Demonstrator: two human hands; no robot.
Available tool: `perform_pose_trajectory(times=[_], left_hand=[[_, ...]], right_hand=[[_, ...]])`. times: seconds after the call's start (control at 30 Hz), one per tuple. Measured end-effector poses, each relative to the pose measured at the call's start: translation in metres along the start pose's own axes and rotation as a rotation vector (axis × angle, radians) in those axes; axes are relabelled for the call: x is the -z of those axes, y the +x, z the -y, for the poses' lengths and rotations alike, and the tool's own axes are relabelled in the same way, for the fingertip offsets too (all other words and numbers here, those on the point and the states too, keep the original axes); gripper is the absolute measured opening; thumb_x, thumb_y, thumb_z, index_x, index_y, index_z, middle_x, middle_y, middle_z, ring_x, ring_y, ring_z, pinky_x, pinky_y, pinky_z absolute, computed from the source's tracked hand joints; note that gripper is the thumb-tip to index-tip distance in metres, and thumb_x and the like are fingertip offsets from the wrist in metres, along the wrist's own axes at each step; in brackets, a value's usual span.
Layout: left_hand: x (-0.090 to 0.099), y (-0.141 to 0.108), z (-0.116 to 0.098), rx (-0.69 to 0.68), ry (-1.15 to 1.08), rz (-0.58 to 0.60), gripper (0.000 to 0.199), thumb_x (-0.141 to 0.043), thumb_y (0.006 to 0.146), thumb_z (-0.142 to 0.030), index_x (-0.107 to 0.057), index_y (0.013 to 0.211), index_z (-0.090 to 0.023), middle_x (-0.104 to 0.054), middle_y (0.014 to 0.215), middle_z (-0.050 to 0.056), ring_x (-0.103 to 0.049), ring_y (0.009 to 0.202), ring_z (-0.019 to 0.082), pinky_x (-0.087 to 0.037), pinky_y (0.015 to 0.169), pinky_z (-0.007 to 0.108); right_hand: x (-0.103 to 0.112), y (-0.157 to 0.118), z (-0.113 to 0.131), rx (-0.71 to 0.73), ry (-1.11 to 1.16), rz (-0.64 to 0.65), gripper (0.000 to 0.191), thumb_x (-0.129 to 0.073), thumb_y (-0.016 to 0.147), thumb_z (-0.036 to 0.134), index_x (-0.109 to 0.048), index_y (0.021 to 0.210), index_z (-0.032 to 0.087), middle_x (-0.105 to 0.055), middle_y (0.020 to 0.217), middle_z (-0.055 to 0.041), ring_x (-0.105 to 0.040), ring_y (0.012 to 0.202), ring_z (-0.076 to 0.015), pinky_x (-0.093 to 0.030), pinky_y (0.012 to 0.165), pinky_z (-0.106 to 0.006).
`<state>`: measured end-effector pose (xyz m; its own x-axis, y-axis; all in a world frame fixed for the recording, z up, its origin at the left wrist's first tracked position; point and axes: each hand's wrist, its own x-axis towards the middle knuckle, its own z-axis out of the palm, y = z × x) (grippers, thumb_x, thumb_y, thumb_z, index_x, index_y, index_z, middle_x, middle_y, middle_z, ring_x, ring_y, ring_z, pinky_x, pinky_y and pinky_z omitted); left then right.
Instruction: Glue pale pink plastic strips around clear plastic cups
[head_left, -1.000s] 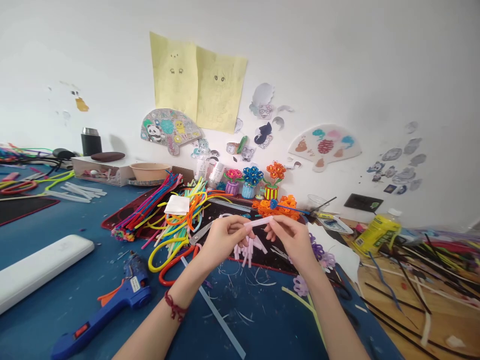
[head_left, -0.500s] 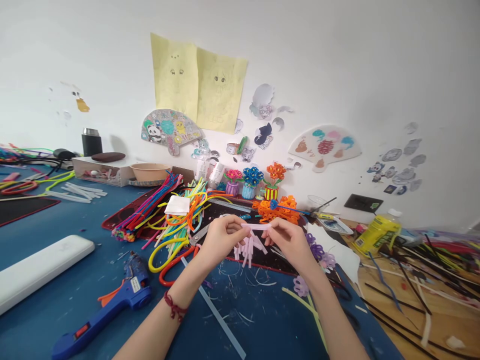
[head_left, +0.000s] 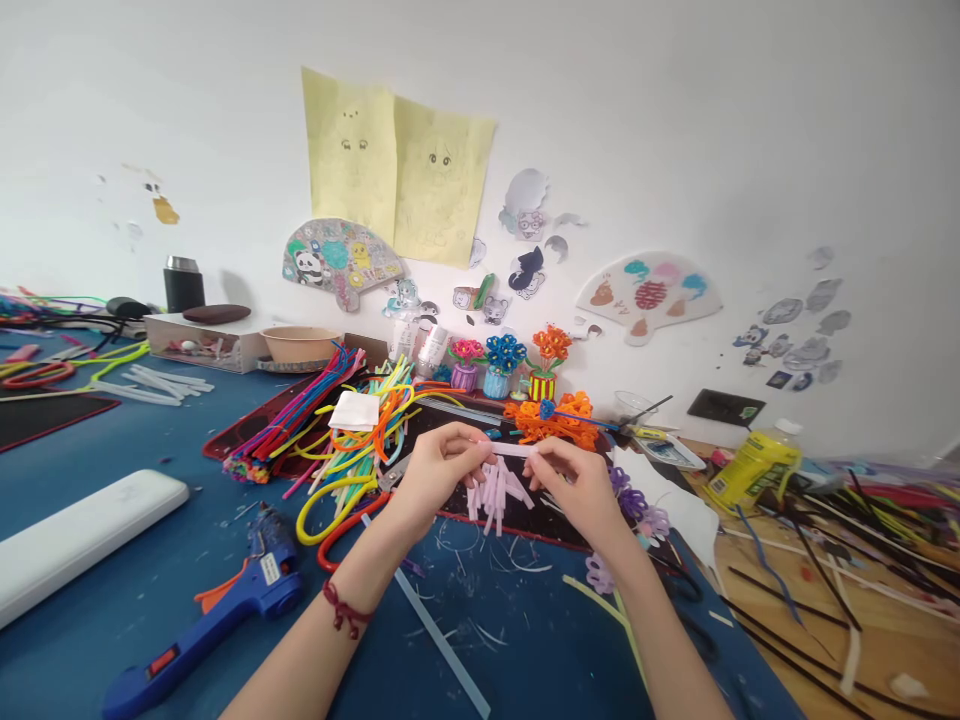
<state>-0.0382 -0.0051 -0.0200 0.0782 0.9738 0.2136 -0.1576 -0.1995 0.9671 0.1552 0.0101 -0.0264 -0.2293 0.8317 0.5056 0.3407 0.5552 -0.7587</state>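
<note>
Both hands (head_left: 492, 462) pinch opposite ends of a pale pink strip (head_left: 511, 450) above the blue worktop (head_left: 525, 630).

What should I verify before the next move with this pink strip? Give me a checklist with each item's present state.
1. Left hand has one end of the pink strip: ok, pinched in its fingers.
2. Right hand has the other end: ok, also pinched.
3. Hands clear of the cut pink pieces below: cannot tell, they overlap in this view.
4. Scissors fully in sight: not ok, the left hand and wrist hide part of them.
5. Glue gun clear of both hands: ok; whether it is hot, cannot tell.
6. Blue table free of scraps: not ok, thin trimmings lie between the forearms.
</note>
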Motion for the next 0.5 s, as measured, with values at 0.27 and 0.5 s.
perform_pose_trajectory(times=[0.27,0.5], left_hand=[[0.003,0.001,-0.001,0.000,-0.039,-0.019,0.025,-0.075,0.075,-0.035,-0.065,0.082,-0.012,-0.072,0.072,0.006,-0.057,0.054,0.008,-0.044,0.053,0.019],[0.003,0.000,0.000,-0.015,0.009,-0.002,0.027,-0.072,0.077,-0.038,-0.064,0.083,-0.013,-0.072,0.074,0.006,-0.057,0.056,0.008,-0.044,0.054,0.019]], right_hand=[[0.000,0.001,-0.007,0.035,0.054,-0.101,0.027,-0.066,0.085,0.040,-0.072,0.099,0.018,-0.075,0.082,-0.0068,-0.070,0.064,-0.0184,-0.061,0.064,-0.031],[-0.001,0.001,-0.015,0.093,0.027,-0.198,0.020,-0.074,0.079,0.034,-0.077,0.094,0.021,-0.078,0.087,-0.0057,-0.073,0.076,-0.0220,-0.062,0.074,-0.035]])
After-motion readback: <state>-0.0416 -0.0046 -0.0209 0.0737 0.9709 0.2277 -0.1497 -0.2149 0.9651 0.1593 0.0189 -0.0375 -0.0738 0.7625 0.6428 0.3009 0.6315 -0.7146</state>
